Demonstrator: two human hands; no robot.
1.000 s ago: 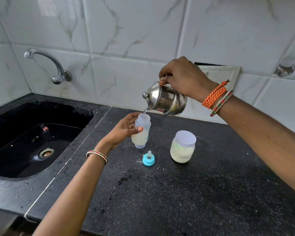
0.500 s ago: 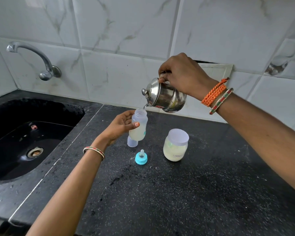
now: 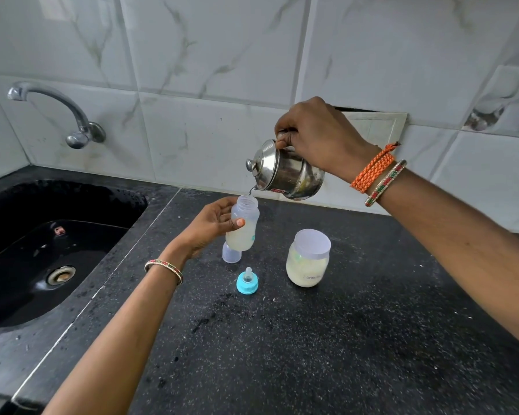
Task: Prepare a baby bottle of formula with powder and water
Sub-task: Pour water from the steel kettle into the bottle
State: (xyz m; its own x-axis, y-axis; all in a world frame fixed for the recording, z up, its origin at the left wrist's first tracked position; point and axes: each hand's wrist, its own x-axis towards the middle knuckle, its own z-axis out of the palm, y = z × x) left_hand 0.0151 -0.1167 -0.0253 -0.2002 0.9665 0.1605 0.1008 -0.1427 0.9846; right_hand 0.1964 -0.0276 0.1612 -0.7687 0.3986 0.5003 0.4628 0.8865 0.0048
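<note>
My left hand [image 3: 209,226] grips a clear baby bottle [image 3: 244,226], open at the top and lifted off the black counter [image 3: 312,339]. Cloudy whitish liquid fills its lower part. My right hand [image 3: 315,136] holds a small steel kettle [image 3: 285,170] tilted to the left, and a thin stream runs from its spout into the bottle's mouth. Below the bottle stands a clear bottle cap [image 3: 231,253]. A blue teat ring with its nipple [image 3: 247,283] lies on the counter, and a lidded jar of pale powder [image 3: 308,258] stands to its right.
A black sink [image 3: 51,250] with a metal drain lies at the left, with a steel tap [image 3: 57,112] on the tiled wall above it. Water drops and specks dot the counter. A white switch plate [image 3: 378,127] sits on the wall behind my right hand.
The bottle has risen off the counter, uncovering the clear cap that now shows beneath it. The kettle stays tilted and pouring. The camera has shifted a little.
</note>
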